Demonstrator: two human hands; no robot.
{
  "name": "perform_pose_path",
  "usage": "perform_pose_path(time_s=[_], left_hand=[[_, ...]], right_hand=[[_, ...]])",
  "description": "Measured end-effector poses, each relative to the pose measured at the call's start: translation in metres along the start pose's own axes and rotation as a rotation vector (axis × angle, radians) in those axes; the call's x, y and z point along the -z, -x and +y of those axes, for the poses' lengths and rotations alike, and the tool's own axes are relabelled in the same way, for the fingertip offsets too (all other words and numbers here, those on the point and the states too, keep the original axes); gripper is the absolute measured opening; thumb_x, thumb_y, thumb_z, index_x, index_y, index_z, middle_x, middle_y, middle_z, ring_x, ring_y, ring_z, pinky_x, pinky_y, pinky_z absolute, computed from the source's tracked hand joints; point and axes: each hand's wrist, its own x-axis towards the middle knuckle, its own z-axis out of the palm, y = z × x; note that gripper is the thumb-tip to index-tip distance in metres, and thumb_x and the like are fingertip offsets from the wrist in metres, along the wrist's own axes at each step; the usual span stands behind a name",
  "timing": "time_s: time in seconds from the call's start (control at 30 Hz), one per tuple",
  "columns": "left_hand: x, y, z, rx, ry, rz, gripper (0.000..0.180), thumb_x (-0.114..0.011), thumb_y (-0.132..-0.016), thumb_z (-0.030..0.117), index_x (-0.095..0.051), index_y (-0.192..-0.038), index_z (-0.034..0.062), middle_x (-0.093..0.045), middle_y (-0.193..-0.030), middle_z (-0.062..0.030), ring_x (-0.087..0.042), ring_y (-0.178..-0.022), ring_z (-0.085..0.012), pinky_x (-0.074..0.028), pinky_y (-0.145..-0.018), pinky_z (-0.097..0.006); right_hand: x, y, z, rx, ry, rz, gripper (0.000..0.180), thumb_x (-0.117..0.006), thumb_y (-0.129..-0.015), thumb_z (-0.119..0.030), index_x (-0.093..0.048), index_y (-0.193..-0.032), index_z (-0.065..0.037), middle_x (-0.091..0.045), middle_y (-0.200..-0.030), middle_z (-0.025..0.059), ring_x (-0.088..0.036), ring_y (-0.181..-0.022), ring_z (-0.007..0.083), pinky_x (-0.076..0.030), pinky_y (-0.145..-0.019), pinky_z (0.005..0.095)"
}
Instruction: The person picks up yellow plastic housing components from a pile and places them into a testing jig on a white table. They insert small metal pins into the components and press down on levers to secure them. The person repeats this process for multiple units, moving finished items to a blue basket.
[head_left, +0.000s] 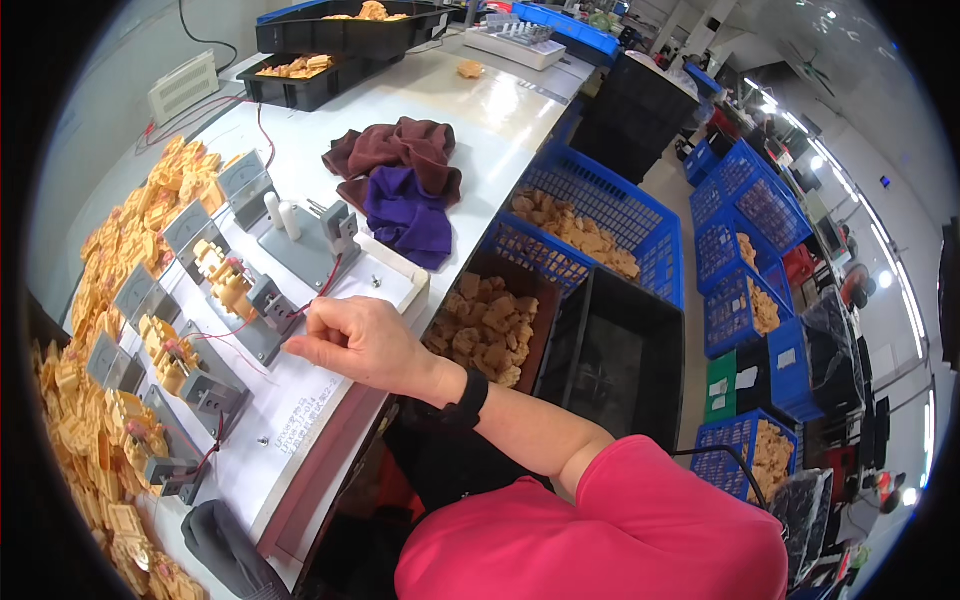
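My right hand (362, 338), a dark band around its wrist, is curled closed over the near edge of a white test board (310, 400). Whatever its fingers may hold is hidden. Just beyond the knuckles, red wires run to a grey clamp block (272, 300), beside which a tan plastic part (232, 288) is seated. More tan parts (168, 352) sit in similar stations toward the near left, each backed by a small panel meter (145, 298). At the far end, a grey fixture (300, 245) has two white posts. My left hand is out of view.
Tan parts (130, 220) are heaped along the board's left side. Brown and purple cloths (410, 215) lie beyond it. Black trays (300, 92) stand at the back. Right of the bench are blue crates (650, 225) and a black bin (615, 345).
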Motion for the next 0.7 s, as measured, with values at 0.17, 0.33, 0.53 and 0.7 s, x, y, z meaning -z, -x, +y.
perform_pose_path(time_s=[0.17,0.33,0.53,0.7], left_hand=[[0.003,-0.004,0.007,0.003,-0.025,0.016,0.025,-0.057,-0.1,0.02,-0.062,-0.102,-0.005,-0.058,-0.099,-0.0169,-0.054,-0.094,-0.0298,-0.044,-0.086,-0.04],[0.007,-0.001,0.034,-0.079,-0.033,0.106,0.034,-0.065,-0.098,0.027,-0.069,-0.098,-0.0068,-0.064,-0.089,-0.0216,-0.06,-0.079,-0.0318,-0.05,-0.073,-0.042],[0.005,-0.002,0.032,-0.083,-0.031,0.119,0.034,-0.066,-0.098,0.027,-0.068,-0.098,-0.0074,-0.063,-0.087,-0.0203,-0.06,-0.077,-0.0299,-0.051,-0.07,-0.041],[0.004,-0.002,0.034,-0.1,0.003,0.128,0.032,-0.068,-0.097,0.025,-0.069,-0.097,-0.0075,-0.063,-0.086,-0.0195,-0.06,-0.076,-0.0288,-0.051,-0.069,-0.04]], right_hand=[[-0.002,0.001,-0.002,-0.009,-0.047,0.003,0.036,-0.076,-0.089,-0.029,-0.056,-0.072,-0.005,-0.051,-0.057,0.0033,-0.045,-0.051,0.0118,-0.036,-0.049,0.0308],[0.001,0.0,-0.003,-0.014,-0.022,-0.014,0.035,-0.073,-0.088,-0.033,-0.058,-0.073,-0.006,-0.059,-0.06,0.0118,-0.058,-0.055,0.0302,-0.042,-0.053,0.0392],[0.0,0.0,0.0,0.046,0.001,0.018,0.035,-0.074,-0.088,-0.033,-0.058,-0.073,-0.006,-0.058,-0.06,0.012,-0.058,-0.054,0.0299,-0.042,-0.052,0.0397],[-0.003,0.0,0.002,0.059,-0.025,0.037,0.036,-0.075,-0.088,-0.031,-0.056,-0.071,-0.005,-0.053,-0.056,0.0077,-0.051,-0.05,0.0235,-0.038,-0.05,0.0365]])
